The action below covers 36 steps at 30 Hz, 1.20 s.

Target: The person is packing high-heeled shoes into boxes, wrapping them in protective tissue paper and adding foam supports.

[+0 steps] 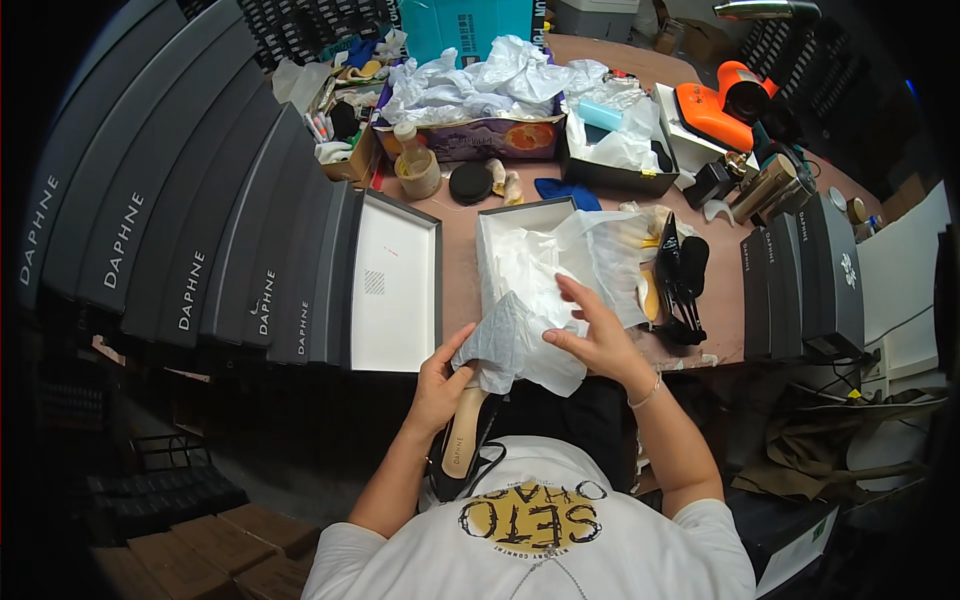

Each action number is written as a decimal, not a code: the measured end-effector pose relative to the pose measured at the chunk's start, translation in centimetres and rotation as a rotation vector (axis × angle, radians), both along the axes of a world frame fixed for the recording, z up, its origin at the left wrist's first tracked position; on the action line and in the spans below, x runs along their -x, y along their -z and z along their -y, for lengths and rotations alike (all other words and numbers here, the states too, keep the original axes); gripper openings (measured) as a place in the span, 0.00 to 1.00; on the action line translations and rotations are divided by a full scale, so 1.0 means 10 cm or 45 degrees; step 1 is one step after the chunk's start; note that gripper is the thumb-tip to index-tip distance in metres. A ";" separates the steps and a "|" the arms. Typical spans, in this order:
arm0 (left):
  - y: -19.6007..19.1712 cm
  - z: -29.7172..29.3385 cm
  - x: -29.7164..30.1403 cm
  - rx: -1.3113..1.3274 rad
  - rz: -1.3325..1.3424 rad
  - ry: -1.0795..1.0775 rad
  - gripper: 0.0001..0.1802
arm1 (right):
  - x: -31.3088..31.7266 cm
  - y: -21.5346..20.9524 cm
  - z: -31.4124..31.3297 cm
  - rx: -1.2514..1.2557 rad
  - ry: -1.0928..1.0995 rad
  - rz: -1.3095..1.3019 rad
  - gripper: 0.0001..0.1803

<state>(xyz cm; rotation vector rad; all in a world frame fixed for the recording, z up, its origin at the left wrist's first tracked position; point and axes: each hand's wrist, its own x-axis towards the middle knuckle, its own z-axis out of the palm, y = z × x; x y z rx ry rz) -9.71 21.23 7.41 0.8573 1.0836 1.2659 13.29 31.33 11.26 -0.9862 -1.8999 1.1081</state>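
My left hand (pixel 440 385) is closed around a black shoe with a beige insole (pixel 462 435), near the table's front edge. The heel end points toward me, while greyish tissue paper (pixel 497 340) covers the toe end. My right hand (pixel 598 340) is open, fingers apart, over the white tissue at the right of the shoe. Beyond both hands lies an open shoebox (pixel 484 245) lined with white tissue paper (pixel 525 255). To its right, another black strappy shoe (pixel 685 280) rests on the table beside a translucent sheet (pixel 605 255).
Dark shoeboxes (pixel 235 220) stand in a long row at the left, next to a white-lined box lid (pixel 395 300). More boxes (pixel 800 275) stand at the right. Farther back are a bottle (pixel 416 170), a purple carton (pixel 470 140) of crumpled paper and an orange tool (pixel 715 115).
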 end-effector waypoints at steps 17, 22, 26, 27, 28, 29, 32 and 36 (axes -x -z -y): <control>0.11 -0.03 -0.12 0.019 0.151 -0.404 0.32 | 0.35 0.07 -0.64 0.200 -0.070 0.138 0.12; 0.21 -0.04 -0.06 -0.019 0.181 -0.481 0.32 | 0.32 0.22 -0.67 0.266 -0.131 -0.060 0.11; 0.25 -0.03 -0.09 -0.023 0.199 -0.495 0.33 | 0.54 0.28 -0.60 0.471 0.120 -0.421 0.08; 0.21 -0.02 -0.13 -0.012 0.214 -0.506 0.33 | 0.58 0.27 -0.59 0.440 0.157 -0.434 0.08; 0.20 0.00 -0.16 -0.025 0.199 -0.514 0.33 | 0.61 0.26 -0.59 0.408 0.194 -0.447 0.07; 0.19 0.02 -0.18 -0.038 0.183 -0.521 0.33 | 0.62 0.29 -0.62 0.289 0.253 -0.351 0.08; 0.15 0.05 -0.23 -0.060 0.133 -0.536 0.32 | 0.61 0.43 -0.69 0.137 0.319 -0.308 0.08; 0.26 0.06 -0.22 -0.016 0.128 -0.573 0.31 | 0.60 0.22 -0.53 0.052 0.295 -0.252 0.07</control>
